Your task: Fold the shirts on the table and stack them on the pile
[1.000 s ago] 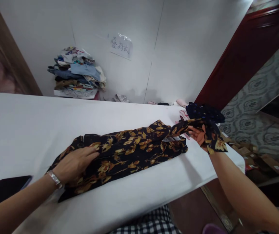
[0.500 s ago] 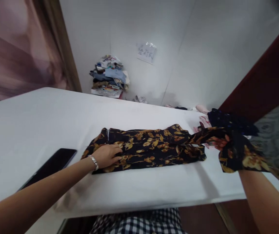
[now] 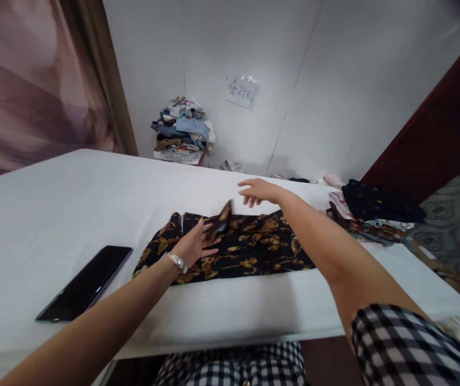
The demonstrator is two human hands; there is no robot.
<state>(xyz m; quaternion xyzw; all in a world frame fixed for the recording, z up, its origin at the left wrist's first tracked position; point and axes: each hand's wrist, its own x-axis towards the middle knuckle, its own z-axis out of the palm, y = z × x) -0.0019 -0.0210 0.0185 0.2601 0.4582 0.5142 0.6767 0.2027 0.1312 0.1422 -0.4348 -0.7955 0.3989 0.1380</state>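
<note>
A black shirt [image 3: 250,257] with a golden-brown floral print lies in a long folded strip on the white table [image 3: 230,300]. On its left part rests my left hand [image 3: 195,244], fingers spread, wearing a silver bracelet. A blurred flap of the same cloth, perhaps a sleeve end, stands up just right of those fingers. Above the shirt's far edge hovers my right hand [image 3: 259,192], fingers apart and nothing in them. My right forearm covers the shirt's right end.
A black phone [image 3: 85,281] lies left of the shirt. Folded clothes [image 3: 378,206] are stacked at the table's right end. Behind the far edge rises another clothes pile [image 3: 184,131] by the wall, below a handwritten sign [image 3: 241,92]. A pink curtain [image 3: 32,80] hangs at left.
My right hand has swung left from the table's right end, bringing the loose cloth over the shirt and letting it go. My left hand has lifted slightly and spread its fingers.
</note>
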